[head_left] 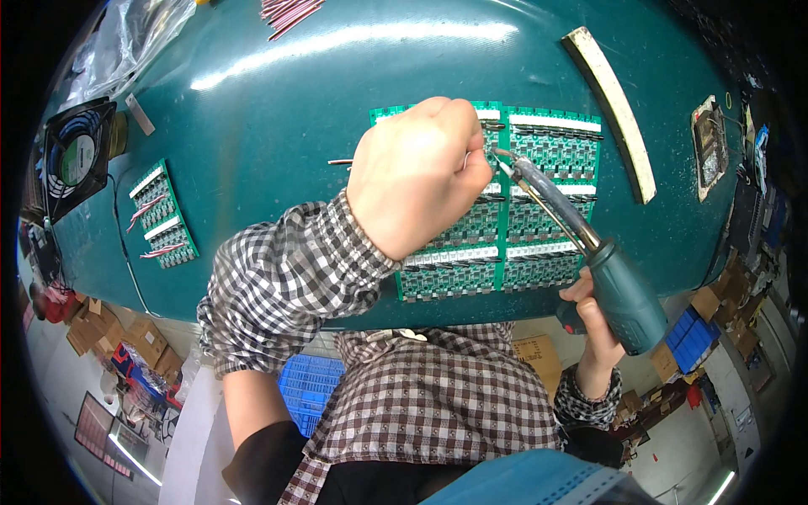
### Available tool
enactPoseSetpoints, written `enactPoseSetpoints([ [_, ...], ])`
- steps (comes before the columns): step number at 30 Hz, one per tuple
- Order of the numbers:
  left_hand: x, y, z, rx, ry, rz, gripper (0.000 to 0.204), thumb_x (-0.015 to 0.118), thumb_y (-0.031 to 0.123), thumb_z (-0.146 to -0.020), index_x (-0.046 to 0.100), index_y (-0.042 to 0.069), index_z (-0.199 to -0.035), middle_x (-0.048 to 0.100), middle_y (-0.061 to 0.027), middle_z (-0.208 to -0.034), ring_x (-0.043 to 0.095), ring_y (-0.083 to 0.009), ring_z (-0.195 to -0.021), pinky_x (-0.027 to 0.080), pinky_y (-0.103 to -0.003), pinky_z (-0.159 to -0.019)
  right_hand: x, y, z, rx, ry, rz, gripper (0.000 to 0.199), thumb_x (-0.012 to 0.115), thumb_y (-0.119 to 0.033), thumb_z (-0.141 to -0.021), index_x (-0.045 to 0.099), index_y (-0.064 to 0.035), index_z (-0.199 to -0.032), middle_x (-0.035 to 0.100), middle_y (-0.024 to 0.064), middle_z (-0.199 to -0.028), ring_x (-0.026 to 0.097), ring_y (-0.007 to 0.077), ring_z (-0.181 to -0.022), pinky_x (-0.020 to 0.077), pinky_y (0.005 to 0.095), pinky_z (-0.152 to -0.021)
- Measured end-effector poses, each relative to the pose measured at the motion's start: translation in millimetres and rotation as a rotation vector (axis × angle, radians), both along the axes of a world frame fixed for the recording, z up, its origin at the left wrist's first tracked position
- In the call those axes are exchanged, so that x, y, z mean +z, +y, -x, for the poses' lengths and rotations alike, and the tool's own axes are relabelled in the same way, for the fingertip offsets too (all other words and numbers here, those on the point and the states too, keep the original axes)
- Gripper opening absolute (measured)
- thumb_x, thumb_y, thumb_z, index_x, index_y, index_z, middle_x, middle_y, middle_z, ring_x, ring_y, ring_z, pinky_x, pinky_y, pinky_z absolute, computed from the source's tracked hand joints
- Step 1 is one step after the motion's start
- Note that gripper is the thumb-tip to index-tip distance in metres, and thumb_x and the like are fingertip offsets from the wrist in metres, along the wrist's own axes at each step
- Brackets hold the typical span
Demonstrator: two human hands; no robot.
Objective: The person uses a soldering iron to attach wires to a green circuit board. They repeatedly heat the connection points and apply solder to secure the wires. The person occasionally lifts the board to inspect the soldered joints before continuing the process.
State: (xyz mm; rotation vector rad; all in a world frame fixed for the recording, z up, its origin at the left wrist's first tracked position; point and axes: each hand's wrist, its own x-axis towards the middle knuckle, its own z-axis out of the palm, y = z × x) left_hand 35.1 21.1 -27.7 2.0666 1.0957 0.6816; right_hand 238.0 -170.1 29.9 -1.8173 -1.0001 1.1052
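My left hand (421, 177) is closed in a pinch above a panel of green circuit boards (547, 215). Thin reddish wire (339, 162) sticks out on its left side; the fingertips are mostly hidden behind the fist. In my right hand (596, 324) is a soldering gun (627, 295) with a dark green handle, gripped from below. Its long metal shaft slants up and left, and the tip comes close to my left fingertips over the upper middle of the panel. White strips and rows of black parts run across the boards.
At left lie a smaller board piece (164, 215) with wires and a black fan (77, 160). A wire bundle (290, 15) is at the far edge. Right of the panel lie a long pale curved bar (613, 109) and a worn metal tray (709, 147). A blue crate (310, 391) stands below.
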Motion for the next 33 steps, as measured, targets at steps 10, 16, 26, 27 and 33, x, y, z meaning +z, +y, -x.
enactPoseSetpoints([
  [10, 2.4, 0.3, 0.4, 0.001, -0.009, 0.032, 0.012, 0.064, -0.002, -0.068, 0.054, 0.004, -0.071, 0.048, -0.0044, -0.061, 0.049, -0.0172, -0.052, 0.043, -0.029, -0.049, -2.6, 0.2, -1.8, 0.019, -0.024, -0.022, 0.061, 0.080, -0.011, -0.073, 0.047, 0.0050, -0.122, 0.065, 0.0106, -0.088, 0.065, 0.0166, -0.075, 0.0531, 0.0296, -0.070],
  [16, 2.6, 0.4, 0.8, -0.002, 0.010, 0.034, 0.012, 0.063, -0.001, -0.068, 0.054, 0.004, -0.071, 0.048, -0.0047, -0.061, 0.049, -0.0180, -0.052, 0.043, -0.030, -0.049, -2.8, 0.5, -1.5, 0.028, -0.063, -0.019, 0.061, 0.081, -0.013, -0.072, 0.048, 0.0053, -0.120, 0.067, 0.0101, -0.086, 0.065, 0.0158, -0.075, 0.0524, 0.0290, -0.070],
  [26, 2.5, 0.6, 0.2, -0.001, -0.001, 0.037, 0.012, 0.063, -0.001, -0.068, 0.054, 0.004, -0.071, 0.048, -0.0049, -0.060, 0.049, -0.0188, -0.052, 0.043, -0.030, -0.049, -2.5, 3.0, 0.2, 0.016, -0.056, -0.029, 0.058, 0.082, -0.013, -0.071, 0.051, 0.0053, -0.118, 0.067, 0.0089, -0.081, 0.065, 0.0147, -0.074, 0.0518, 0.0280, -0.070],
  [27, 2.3, 0.6, -0.1, -0.002, 0.000, 0.036, 0.012, 0.063, -0.001, -0.068, 0.053, 0.004, -0.071, 0.048, -0.0049, -0.060, 0.049, -0.0188, -0.052, 0.043, -0.030, -0.049, -2.2, 3.4, 0.7, 0.013, -0.047, -0.024, 0.058, 0.082, -0.013, -0.071, 0.051, 0.0053, -0.117, 0.067, 0.0088, -0.081, 0.065, 0.0147, -0.074, 0.0518, 0.0279, -0.069],
  [33, 2.4, 0.8, 0.7, -0.002, 0.008, 0.025, 0.012, 0.063, -0.001, -0.068, 0.053, 0.005, -0.070, 0.047, -0.0048, -0.060, 0.049, -0.0187, -0.052, 0.043, -0.030, -0.049, -2.0, 5.1, 1.9, 0.020, -0.071, -0.018, 0.058, 0.082, -0.012, -0.071, 0.051, 0.0053, -0.118, 0.067, 0.0086, -0.081, 0.064, 0.0146, -0.073, 0.0519, 0.0279, -0.069],
])
